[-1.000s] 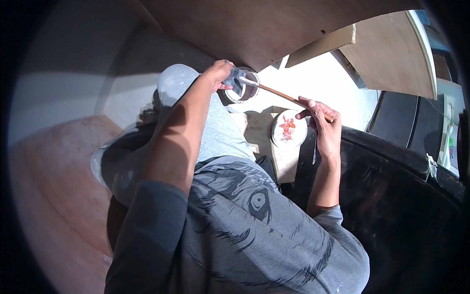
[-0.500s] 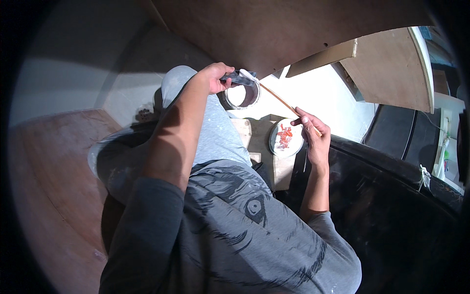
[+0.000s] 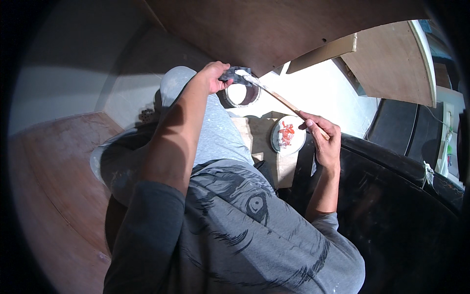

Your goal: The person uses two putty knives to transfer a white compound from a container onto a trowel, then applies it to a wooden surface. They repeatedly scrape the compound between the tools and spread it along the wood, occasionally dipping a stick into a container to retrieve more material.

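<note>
My left hand (image 3: 215,77) is closed on a flat black spreader (image 3: 228,75), held above an open tub (image 3: 252,96) of white paste. Across the spreader's far part lies the white-coated end of a thin wooden stick (image 3: 283,101). The stick's other end is pinched between the thumb and fingers of my right hand (image 3: 324,138). A blob of white paste (image 3: 243,73) shows where stick and spreader meet. Just left of my right hand is a round white lid (image 3: 279,143) with red markings.
A large brown curved panel (image 3: 235,34) hangs over the work, with more wooden panels (image 3: 391,66) at far right. A black curved surface (image 3: 387,206) lies to my right. Wooden board (image 3: 54,181) is on the left. My bent leg (image 3: 210,132) is beside the tub.
My right hand has shifted right and slightly down with the stick. The stick's coated end now lies farther along the spreader, and the spreader has tilted slightly in my left hand.
</note>
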Demonstrator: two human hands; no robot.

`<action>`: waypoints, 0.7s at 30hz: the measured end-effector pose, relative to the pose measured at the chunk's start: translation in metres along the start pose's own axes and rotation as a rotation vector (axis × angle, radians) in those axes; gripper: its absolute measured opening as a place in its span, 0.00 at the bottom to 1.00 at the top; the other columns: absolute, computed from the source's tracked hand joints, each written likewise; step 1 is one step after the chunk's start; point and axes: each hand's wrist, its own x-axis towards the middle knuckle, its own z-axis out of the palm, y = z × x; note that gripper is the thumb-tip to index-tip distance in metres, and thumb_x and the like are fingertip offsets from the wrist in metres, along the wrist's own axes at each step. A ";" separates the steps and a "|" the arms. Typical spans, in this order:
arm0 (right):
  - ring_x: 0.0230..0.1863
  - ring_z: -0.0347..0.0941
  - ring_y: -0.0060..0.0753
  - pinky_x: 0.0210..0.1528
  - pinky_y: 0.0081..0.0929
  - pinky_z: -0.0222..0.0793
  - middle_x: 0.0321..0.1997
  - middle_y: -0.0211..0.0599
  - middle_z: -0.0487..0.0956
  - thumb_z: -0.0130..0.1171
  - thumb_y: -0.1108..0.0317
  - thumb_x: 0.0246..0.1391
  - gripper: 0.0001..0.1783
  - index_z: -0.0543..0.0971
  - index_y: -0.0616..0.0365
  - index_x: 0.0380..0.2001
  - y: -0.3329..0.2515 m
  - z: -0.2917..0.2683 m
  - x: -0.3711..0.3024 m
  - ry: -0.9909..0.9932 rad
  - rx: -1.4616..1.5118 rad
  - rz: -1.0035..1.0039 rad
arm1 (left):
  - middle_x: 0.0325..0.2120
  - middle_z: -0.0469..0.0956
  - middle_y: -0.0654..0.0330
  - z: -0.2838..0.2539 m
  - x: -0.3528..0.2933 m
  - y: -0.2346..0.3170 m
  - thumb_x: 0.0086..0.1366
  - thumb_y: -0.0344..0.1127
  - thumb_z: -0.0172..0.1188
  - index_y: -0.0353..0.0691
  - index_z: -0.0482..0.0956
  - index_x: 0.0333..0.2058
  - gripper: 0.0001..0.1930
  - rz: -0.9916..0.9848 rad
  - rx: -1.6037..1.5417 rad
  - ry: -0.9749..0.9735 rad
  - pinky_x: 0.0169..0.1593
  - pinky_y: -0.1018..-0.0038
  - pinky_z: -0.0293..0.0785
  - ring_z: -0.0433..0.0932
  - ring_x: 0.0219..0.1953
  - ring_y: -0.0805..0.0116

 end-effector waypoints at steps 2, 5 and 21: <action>0.36 0.79 0.22 0.42 0.21 0.74 0.37 0.39 0.86 0.59 0.71 0.64 0.12 0.85 0.64 0.47 -0.001 -0.002 0.000 -0.010 -0.005 0.011 | 0.38 0.77 0.57 0.003 -0.004 0.000 0.74 0.39 0.52 0.39 0.74 0.44 0.09 0.036 0.077 -0.002 0.28 0.72 0.81 0.79 0.39 0.64; 0.35 0.79 0.23 0.42 0.21 0.74 0.38 0.40 0.86 0.59 0.71 0.64 0.12 0.84 0.65 0.46 -0.003 -0.004 0.001 -0.012 0.037 0.011 | 0.43 0.77 0.57 0.007 -0.011 0.000 0.75 0.40 0.51 0.39 0.73 0.48 0.12 0.052 0.106 -0.054 0.34 0.66 0.85 0.80 0.42 0.63; 0.21 0.59 0.13 0.25 0.17 0.51 0.24 0.30 0.82 0.54 0.61 0.68 0.18 0.85 0.62 0.47 0.002 0.001 0.022 0.163 -0.094 0.208 | 0.57 0.70 0.57 0.008 -0.014 -0.003 0.76 0.40 0.46 0.46 0.69 0.59 0.16 0.052 0.120 0.034 0.47 0.55 0.82 0.76 0.52 0.59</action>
